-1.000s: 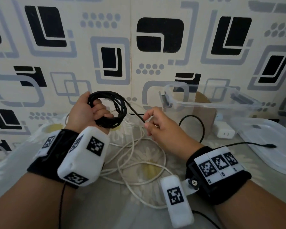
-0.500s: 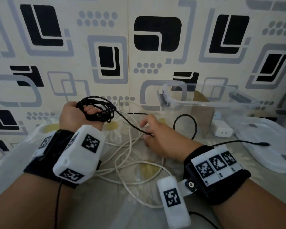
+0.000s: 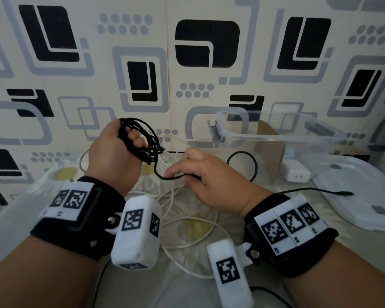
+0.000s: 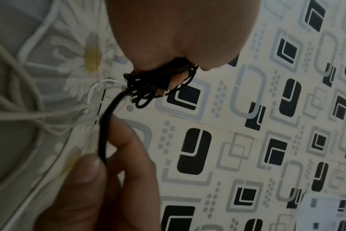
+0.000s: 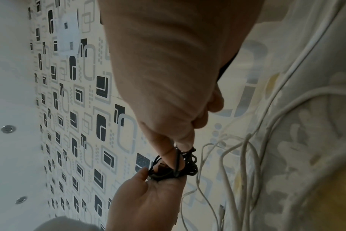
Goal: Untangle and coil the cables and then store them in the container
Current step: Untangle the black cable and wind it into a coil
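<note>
My left hand [image 3: 131, 141] is raised above the table and grips a coil of black cable [image 3: 147, 138] in its fist. One black strand sags from the coil to my right hand [image 3: 176, 175], which pinches it between thumb and forefinger low over the table. In the left wrist view the coil [image 4: 148, 89] hangs under my palm, and the right hand's fingers [image 4: 117, 140] hold the strand [image 4: 106, 125]. The right wrist view shows the same pinch just in front of the coil [image 5: 180, 168]. The rest of the black cable [image 3: 242, 165] loops toward the clear container [image 3: 276, 138].
Tangled white cables [image 3: 187, 221] lie on the flowered cloth under and between my wrists. The container's lid [image 3: 353, 196] lies at the right, with a black plug end [image 3: 345, 193] on it. A white charger [image 3: 297, 173] stands by the container. The patterned wall is close behind.
My right hand dropped toward the table and shifted left along the black cable. The strand between the hands went from taut to a sagging loop. The left hand dipped, then rose with the coil.
</note>
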`<state>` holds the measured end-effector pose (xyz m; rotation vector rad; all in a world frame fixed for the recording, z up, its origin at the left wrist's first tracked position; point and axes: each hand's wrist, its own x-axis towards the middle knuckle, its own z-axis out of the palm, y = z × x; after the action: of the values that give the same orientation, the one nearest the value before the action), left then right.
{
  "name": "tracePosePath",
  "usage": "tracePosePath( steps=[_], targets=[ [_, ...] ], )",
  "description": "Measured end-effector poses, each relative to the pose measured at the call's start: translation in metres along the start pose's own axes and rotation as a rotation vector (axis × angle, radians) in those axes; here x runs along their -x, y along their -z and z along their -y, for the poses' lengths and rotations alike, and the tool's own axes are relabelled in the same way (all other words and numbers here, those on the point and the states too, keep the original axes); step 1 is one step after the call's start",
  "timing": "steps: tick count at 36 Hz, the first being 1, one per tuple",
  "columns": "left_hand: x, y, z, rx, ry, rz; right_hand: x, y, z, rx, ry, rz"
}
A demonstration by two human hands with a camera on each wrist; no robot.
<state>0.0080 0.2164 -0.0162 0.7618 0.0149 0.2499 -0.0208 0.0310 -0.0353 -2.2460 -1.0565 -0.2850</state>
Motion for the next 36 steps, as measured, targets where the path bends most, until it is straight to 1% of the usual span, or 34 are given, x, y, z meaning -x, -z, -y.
tracePosePath(
  steps=[3, 6, 8, 10, 12, 13, 16, 17, 19, 20, 22, 24, 27, 31, 36],
  targets=[
    [0.005, -0.006, 0.004, -0.056, -0.023, 0.021, 0.000, -0.001, -0.001, 0.005, 0.049, -0.050],
    [0.011, -0.012, 0.007, -0.136, -0.076, 0.035, -0.001, 0.000, 0.000, 0.023, 0.085, -0.114],
    [0.016, -0.017, 0.009, -0.214, -0.110, 0.047, -0.001, 0.000, 0.001, 0.043, 0.108, -0.169],
    [0.019, -0.018, 0.011, -0.318, -0.104, 0.084, -0.002, -0.001, 0.003, 0.046, 0.127, -0.234],
    [0.022, -0.017, 0.013, -0.436, -0.101, 0.140, -0.002, -0.001, 0.005, 0.031, 0.142, -0.293],
    [0.023, -0.016, 0.015, -0.530, -0.132, 0.163, -0.002, -0.001, 0.006, 0.018, 0.151, -0.318],
    [0.029, -0.015, 0.019, -0.848, -0.304, 0.191, -0.001, 0.003, 0.010, -0.006, 0.174, -0.374],
    [0.031, -0.016, 0.019, -0.877, -0.307, 0.198, -0.001, 0.004, 0.011, 0.004, 0.173, -0.390],
    [0.033, -0.015, 0.019, -0.870, -0.219, 0.267, -0.001, 0.005, 0.011, 0.025, 0.158, -0.421],
    [0.035, -0.015, 0.018, -0.880, -0.214, 0.287, 0.000, 0.005, 0.011, 0.028, 0.151, -0.439],
    [0.039, -0.017, 0.019, -0.954, -0.271, 0.299, 0.000, 0.005, 0.011, 0.044, 0.138, -0.491],
    [0.043, -0.017, 0.020, -0.992, -0.330, 0.346, 0.001, 0.005, 0.012, 0.066, 0.127, -0.553],
    [0.045, -0.019, 0.020, -1.064, -0.392, 0.474, 0.001, 0.005, 0.014, 0.083, 0.126, -0.625],
    [0.043, -0.015, 0.020, -1.118, -0.463, 0.593, 0.001, 0.006, 0.015, 0.098, 0.111, -0.664],
    [0.049, -0.017, 0.017, -1.177, -0.489, 0.666, 0.003, 0.010, 0.016, 0.149, 0.050, -0.717]
  ],
)
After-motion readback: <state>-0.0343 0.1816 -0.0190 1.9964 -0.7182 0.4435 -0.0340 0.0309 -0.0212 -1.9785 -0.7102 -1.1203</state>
